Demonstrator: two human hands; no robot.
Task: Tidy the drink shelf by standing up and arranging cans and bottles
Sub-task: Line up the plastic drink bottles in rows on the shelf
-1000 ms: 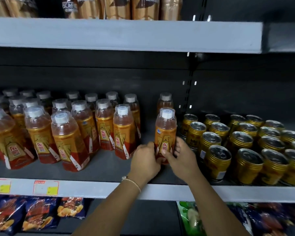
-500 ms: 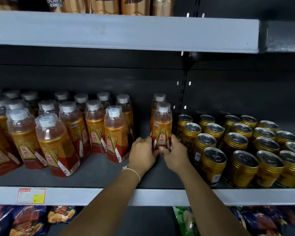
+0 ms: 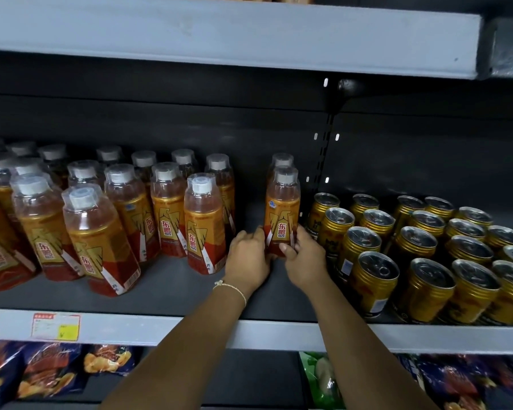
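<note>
An orange drink bottle (image 3: 282,211) with a grey cap stands upright on the dark shelf (image 3: 172,288), right in front of another bottle (image 3: 282,160) of the same kind. My left hand (image 3: 248,255) grips its base from the left. My right hand (image 3: 304,258) grips the base from the right, thumb across the label's lower edge. To the left stand several matching bottles (image 3: 203,223) in rows. To the right stand several gold cans (image 3: 373,279), upright in rows.
A grey upper shelf (image 3: 231,31) overhangs the bay. The front rail (image 3: 273,335) carries a price tag (image 3: 56,327). Snack bags (image 3: 42,371) lie on the level below. A gap of bare shelf lies between the held bottle and the bottle rows.
Both hands have slid the bottle back along the shelf, so it now stands close in front of the rear bottle. The view has shifted slightly.
</note>
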